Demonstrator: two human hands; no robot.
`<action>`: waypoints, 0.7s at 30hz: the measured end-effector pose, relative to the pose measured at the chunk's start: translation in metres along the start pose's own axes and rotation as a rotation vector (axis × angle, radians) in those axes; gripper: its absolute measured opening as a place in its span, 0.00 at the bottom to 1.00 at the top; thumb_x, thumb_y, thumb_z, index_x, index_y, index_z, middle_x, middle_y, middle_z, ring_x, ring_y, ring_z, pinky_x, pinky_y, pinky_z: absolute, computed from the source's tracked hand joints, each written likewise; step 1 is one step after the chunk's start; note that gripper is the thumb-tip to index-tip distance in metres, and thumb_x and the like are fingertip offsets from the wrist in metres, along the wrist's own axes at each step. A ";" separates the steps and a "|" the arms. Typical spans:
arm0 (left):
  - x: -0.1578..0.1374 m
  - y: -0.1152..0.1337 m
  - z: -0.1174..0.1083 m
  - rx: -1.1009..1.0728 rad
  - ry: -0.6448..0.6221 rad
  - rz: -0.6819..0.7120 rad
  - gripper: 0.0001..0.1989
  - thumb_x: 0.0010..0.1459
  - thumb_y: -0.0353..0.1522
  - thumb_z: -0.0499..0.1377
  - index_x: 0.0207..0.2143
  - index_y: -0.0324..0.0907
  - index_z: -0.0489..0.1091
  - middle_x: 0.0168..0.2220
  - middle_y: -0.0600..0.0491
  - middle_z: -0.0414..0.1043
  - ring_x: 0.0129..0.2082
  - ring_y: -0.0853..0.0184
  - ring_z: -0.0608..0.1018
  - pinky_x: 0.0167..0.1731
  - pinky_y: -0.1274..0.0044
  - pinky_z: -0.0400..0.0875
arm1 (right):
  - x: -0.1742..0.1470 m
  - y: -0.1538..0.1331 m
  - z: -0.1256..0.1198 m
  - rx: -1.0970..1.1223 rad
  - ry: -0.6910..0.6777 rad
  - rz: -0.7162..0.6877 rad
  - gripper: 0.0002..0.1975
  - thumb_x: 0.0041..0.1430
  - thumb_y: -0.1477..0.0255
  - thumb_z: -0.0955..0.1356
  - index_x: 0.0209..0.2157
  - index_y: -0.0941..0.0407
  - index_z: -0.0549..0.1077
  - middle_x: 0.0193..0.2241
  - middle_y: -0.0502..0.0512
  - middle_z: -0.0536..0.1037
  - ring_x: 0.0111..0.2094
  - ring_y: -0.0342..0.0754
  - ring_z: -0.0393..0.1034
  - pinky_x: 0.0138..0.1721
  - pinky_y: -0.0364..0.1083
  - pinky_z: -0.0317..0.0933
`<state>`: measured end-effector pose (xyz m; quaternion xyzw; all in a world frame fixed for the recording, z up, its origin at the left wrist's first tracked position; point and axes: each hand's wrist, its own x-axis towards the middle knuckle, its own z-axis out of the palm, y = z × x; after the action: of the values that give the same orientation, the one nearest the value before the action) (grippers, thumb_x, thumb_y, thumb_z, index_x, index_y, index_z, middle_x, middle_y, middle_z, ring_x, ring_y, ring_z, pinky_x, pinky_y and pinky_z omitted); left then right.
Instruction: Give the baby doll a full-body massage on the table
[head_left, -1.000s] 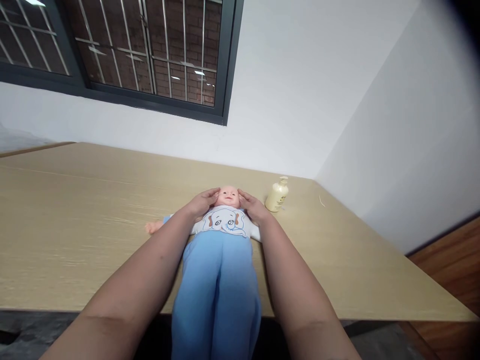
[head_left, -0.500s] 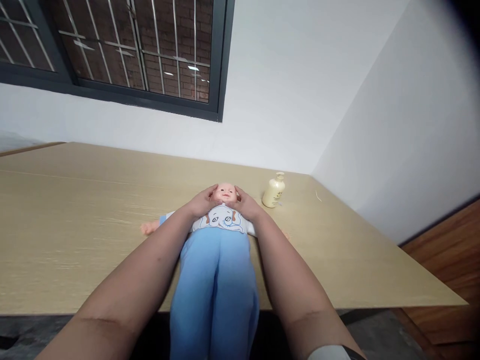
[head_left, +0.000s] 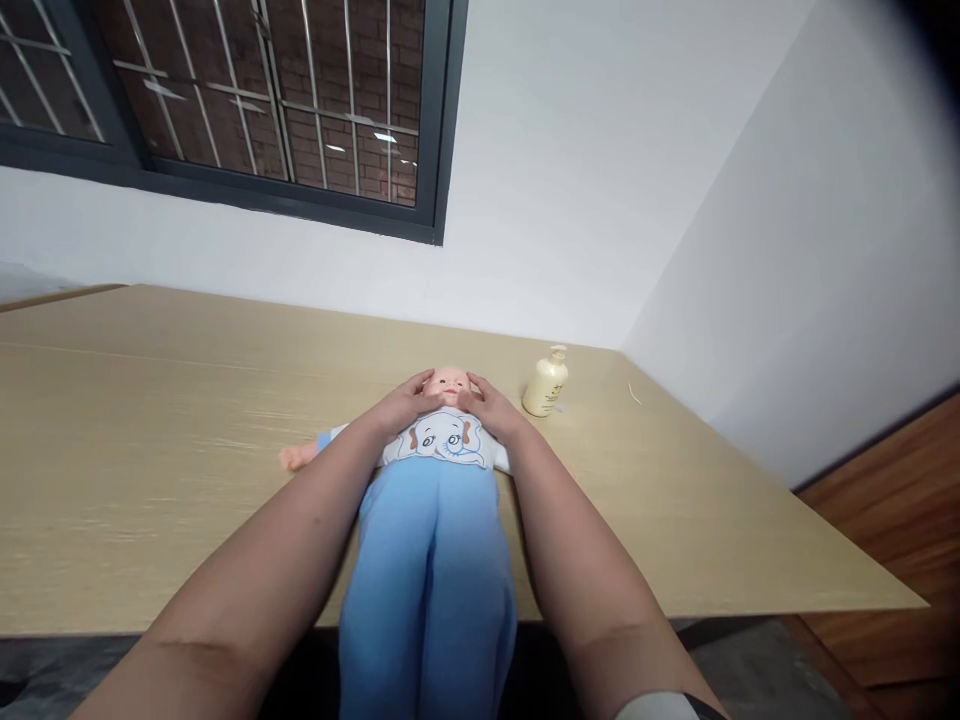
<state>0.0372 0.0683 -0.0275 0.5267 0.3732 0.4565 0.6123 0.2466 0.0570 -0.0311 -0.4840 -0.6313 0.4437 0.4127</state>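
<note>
A baby doll (head_left: 431, 500) lies on its back on the table, its legs toward me and hanging past the near edge. It wears a white top with an elephant face and light blue trousers. My left hand (head_left: 407, 403) is curved around the left side of the doll's head (head_left: 450, 383), thumb on the cheek near the chin. On the other side my right hand (head_left: 491, 408) cups the head the same way, its thumb by the mouth. Fingertips of both hands rest at the temples. One doll arm stretches out to the left; the other is mostly behind my right forearm.
A pale yellow pump bottle (head_left: 546, 385) stands on the wooden table (head_left: 712, 500), right of the doll's head. A thin light strand (head_left: 634, 394) lies farther right. Behind the table are a white wall (head_left: 562, 200) and a barred window (head_left: 285, 100).
Both thumbs have shifted slightly up from beneath the chin onto the doll's lower cheeks. The doll and the bottle stay where they were.
</note>
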 end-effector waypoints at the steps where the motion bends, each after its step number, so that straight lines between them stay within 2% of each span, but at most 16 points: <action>1: -0.001 0.001 0.000 0.062 -0.011 0.017 0.44 0.46 0.35 0.73 0.64 0.44 0.62 0.57 0.40 0.72 0.50 0.52 0.79 0.47 0.67 0.76 | -0.002 -0.002 0.001 -0.019 -0.001 0.014 0.49 0.51 0.52 0.74 0.68 0.50 0.52 0.60 0.60 0.70 0.57 0.56 0.69 0.60 0.56 0.62; 4: -0.003 0.003 0.001 0.181 -0.030 0.056 0.48 0.42 0.34 0.74 0.65 0.44 0.61 0.53 0.40 0.75 0.47 0.50 0.80 0.47 0.64 0.76 | -0.005 -0.009 0.002 -0.093 0.036 0.031 0.56 0.43 0.55 0.78 0.69 0.50 0.51 0.60 0.60 0.70 0.57 0.58 0.69 0.60 0.57 0.61; 7: -0.004 0.003 -0.001 0.203 -0.053 0.080 0.46 0.44 0.35 0.73 0.65 0.43 0.62 0.55 0.39 0.74 0.49 0.49 0.79 0.48 0.63 0.75 | -0.005 -0.010 0.002 -0.143 0.044 0.006 0.53 0.43 0.56 0.79 0.67 0.49 0.55 0.59 0.60 0.71 0.57 0.59 0.69 0.59 0.57 0.62; 10: -0.002 0.000 -0.005 0.185 -0.069 0.080 0.43 0.47 0.36 0.72 0.65 0.43 0.62 0.58 0.40 0.70 0.53 0.49 0.77 0.49 0.64 0.74 | -0.002 -0.007 0.000 -0.107 0.019 -0.018 0.51 0.46 0.58 0.78 0.68 0.50 0.55 0.60 0.59 0.70 0.59 0.58 0.67 0.60 0.58 0.62; 13: -0.001 -0.002 -0.009 0.104 -0.096 0.056 0.41 0.49 0.35 0.71 0.65 0.45 0.62 0.63 0.41 0.65 0.57 0.51 0.74 0.51 0.66 0.73 | -0.001 0.000 -0.005 0.024 -0.060 -0.048 0.46 0.50 0.59 0.76 0.67 0.49 0.56 0.59 0.58 0.71 0.60 0.55 0.67 0.59 0.56 0.63; 17: -0.001 -0.002 -0.010 -0.065 -0.183 0.020 0.39 0.49 0.34 0.72 0.63 0.45 0.64 0.61 0.40 0.67 0.56 0.52 0.75 0.53 0.63 0.72 | 0.002 0.008 -0.009 0.193 -0.138 -0.062 0.41 0.52 0.58 0.75 0.65 0.48 0.61 0.58 0.56 0.73 0.58 0.53 0.70 0.57 0.53 0.66; 21: 0.000 -0.002 -0.009 -0.118 -0.131 -0.003 0.39 0.49 0.34 0.71 0.63 0.45 0.65 0.61 0.41 0.68 0.56 0.52 0.75 0.54 0.63 0.71 | 0.003 0.008 -0.006 0.224 -0.038 -0.044 0.32 0.59 0.52 0.69 0.62 0.49 0.66 0.60 0.56 0.71 0.58 0.53 0.69 0.57 0.54 0.66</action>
<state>0.0286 0.0708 -0.0315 0.5179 0.3055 0.4413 0.6661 0.2541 0.0617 -0.0367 -0.4123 -0.5958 0.5117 0.4617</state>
